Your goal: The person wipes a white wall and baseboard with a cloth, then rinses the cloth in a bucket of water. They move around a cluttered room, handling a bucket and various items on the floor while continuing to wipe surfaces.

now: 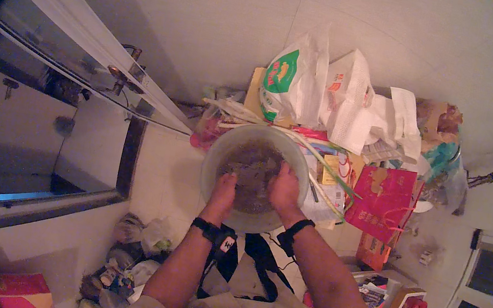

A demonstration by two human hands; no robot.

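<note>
A large round pale basin [248, 223] is in front of me at the middle of the view, with dark, murky contents [251, 169] inside. My left hand [223, 196] reaches over the near left part of the basin, its fingertips at the dark contents. On the right side, my right hand [285, 191] is inside the rim with its fingers partly bent against the contents. Whether either hand grips anything cannot be told. Both wrists wear black straps. Long green onions [321, 163] lie beyond and to the right of the basin.
White plastic bags [303, 91] and a white paper bag [348, 100] stand against the wall behind. A red gift bag [381, 198] is at the right. Several filled bags [157, 236] lie on the floor at the lower left. A dark-framed window [129, 155] is on the left.
</note>
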